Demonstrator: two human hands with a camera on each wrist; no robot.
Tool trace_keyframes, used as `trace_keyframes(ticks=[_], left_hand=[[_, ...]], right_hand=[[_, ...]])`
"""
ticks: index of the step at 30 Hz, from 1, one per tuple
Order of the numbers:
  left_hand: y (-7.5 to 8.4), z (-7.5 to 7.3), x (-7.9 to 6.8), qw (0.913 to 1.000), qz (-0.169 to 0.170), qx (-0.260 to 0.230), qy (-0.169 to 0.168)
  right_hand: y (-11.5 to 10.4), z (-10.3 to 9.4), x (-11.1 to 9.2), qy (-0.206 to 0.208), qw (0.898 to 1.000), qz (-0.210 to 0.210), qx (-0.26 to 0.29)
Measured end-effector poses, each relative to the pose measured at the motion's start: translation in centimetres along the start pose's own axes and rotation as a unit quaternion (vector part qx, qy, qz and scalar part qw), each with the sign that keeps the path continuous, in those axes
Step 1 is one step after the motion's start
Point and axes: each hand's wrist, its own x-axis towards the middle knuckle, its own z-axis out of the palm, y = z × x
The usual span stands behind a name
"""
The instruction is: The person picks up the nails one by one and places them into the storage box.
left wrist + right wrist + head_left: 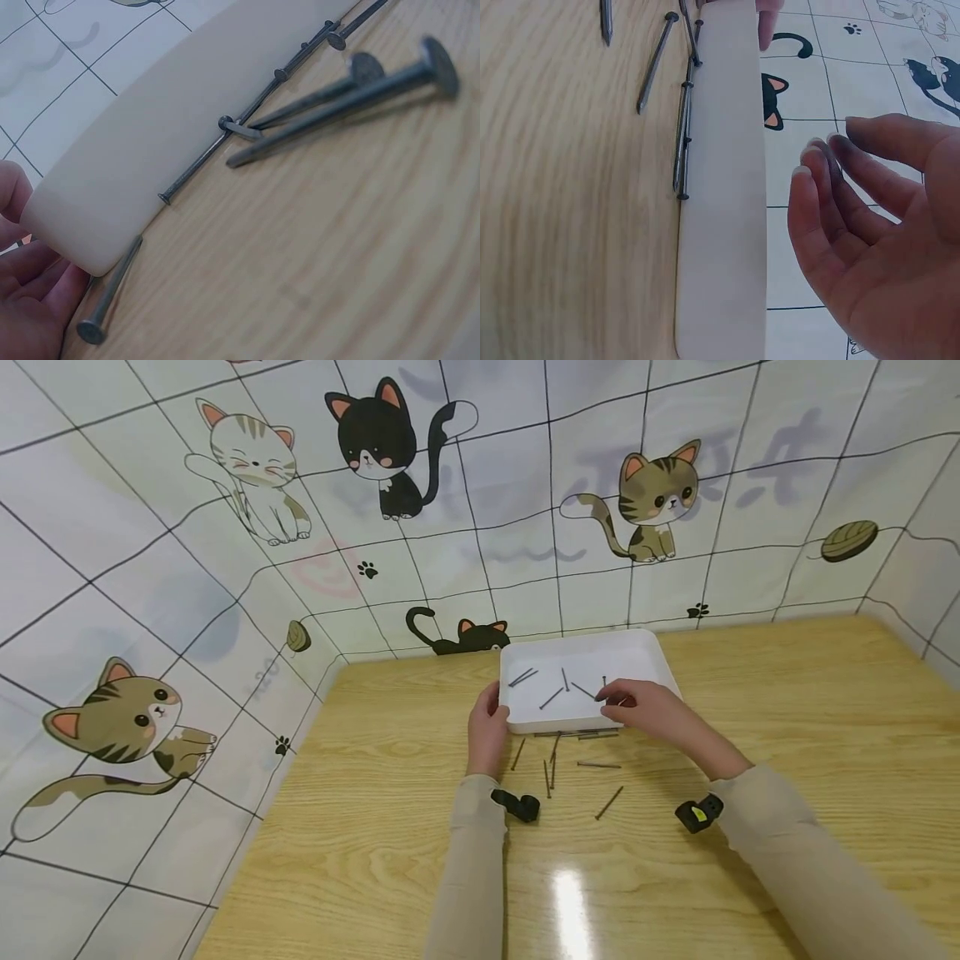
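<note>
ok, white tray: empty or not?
Not empty: the head view shows several nails lying inside the white tray.

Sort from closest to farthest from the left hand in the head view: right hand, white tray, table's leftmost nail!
1. White tray: left hand holds its left edge.
2. Leftmost nail: by the tray's near-left corner.
3. Right hand: at the tray's right side.

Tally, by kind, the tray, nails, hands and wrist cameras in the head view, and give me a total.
White tray: 1
Nails in the tray: at least 6
Nails on the table: at least 8, some overlapping
Hands: 2
Wrist cameras: 2
Total: at least 19
</note>
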Motion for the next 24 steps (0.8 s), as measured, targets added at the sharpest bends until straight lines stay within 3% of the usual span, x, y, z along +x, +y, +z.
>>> trace_keyframes(ticks=[7, 14, 24], left_hand=[[0.1, 0.2, 0.0, 1.0000, -0.004, -0.004, -0.002], [0.3, 0.0, 0.0, 1.0000, 0.006, -0.004, -0.002], [0.4, -0.1, -0.1, 1.0000, -0.001, 0.005, -0.005]], right_hand=[[0.0, 0.8, -0.5, -0.048, 0.998, -0.007, 0.031], [-0.3, 1.3, -1.1, -0.089, 0.996, -0.023, 0.009], [-0.2, 2.3, -1.6, -0.174, 0.982, -0.065, -0.013]])
